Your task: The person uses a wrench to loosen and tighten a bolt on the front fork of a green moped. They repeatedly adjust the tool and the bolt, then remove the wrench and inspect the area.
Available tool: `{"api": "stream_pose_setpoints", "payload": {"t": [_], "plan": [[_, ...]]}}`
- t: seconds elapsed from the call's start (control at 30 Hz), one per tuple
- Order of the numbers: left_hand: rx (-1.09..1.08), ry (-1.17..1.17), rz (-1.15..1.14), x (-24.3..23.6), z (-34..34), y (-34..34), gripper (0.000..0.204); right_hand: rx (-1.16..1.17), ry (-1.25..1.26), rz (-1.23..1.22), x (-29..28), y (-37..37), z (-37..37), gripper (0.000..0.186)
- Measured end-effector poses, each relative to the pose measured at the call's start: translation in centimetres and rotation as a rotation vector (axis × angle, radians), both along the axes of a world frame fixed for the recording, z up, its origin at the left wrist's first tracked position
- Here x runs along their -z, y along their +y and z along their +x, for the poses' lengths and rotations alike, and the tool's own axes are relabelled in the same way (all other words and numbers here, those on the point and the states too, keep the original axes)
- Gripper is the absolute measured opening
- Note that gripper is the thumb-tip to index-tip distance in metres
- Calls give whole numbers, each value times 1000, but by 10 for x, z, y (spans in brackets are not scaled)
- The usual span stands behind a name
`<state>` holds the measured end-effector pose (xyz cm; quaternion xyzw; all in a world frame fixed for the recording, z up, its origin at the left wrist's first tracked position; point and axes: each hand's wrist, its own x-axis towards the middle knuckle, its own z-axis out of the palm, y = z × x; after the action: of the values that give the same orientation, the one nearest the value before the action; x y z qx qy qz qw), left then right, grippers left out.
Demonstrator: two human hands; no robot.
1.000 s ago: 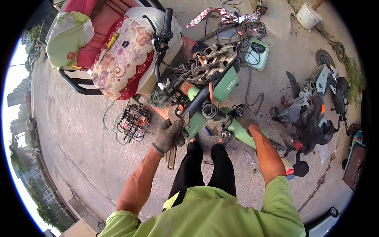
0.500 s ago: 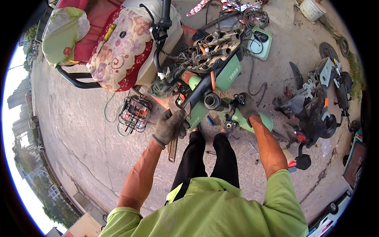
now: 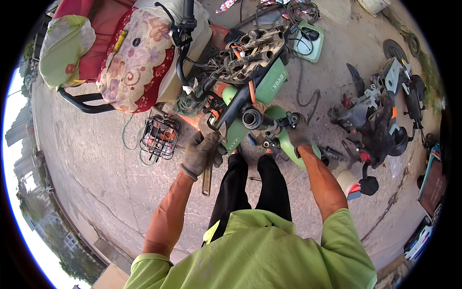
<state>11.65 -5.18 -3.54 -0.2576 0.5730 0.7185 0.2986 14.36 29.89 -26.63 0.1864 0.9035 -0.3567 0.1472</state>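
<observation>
My left hand [image 3: 199, 154], in a dark grey work glove, is closed around a large adjustable wrench [image 3: 206, 179]. The wrench's jaws stand above the fist, beside the scooter's black frame tube [image 3: 237, 110]. In front of my legs, a dark front fork [image 3: 252, 118] with a round open tube end points up toward me. My gloved right hand [image 3: 299, 134] grips the fork's right side, by a light green fender [image 3: 289, 148]; its fingers are partly hidden and smeared. Beyond the fork are a green side panel [image 3: 272, 83] and a heap of exposed wiring [image 3: 245, 60].
A three-wheeler with a floral seat cover [image 3: 139, 62] stands at the far left. Near it lies a black wire basket [image 3: 160, 137]. Stripped scooter parts [image 3: 373, 123] lie at the right, beside a white bucket [image 3: 347, 182]. A pale green plastic part [image 3: 309, 42] and cables lie beyond.
The whole view has shifted a little, and the scene sits further left and up. The green fender's end has swung slightly toward me with my right hand. The wrench stays in my left hand.
</observation>
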Motion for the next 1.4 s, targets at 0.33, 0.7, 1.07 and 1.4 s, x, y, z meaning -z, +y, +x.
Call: {"api": "stream_pose_setpoints", "payload": {"t": [0.33,0.7,1.07,1.4], "plan": [[25,22,-28,6,2,-2,31,36,24,34,-8,-10,-14,61],[60,42,-4,6,2,-3,32,238,47,-521,-11,-65,73,88],[92,45,-21,6,1,-4,35,269,109,-451,18,-97,45,59],[47,7,-1,6,2,-5,33,-52,-203,-98,-16,-60,13,55]]}}
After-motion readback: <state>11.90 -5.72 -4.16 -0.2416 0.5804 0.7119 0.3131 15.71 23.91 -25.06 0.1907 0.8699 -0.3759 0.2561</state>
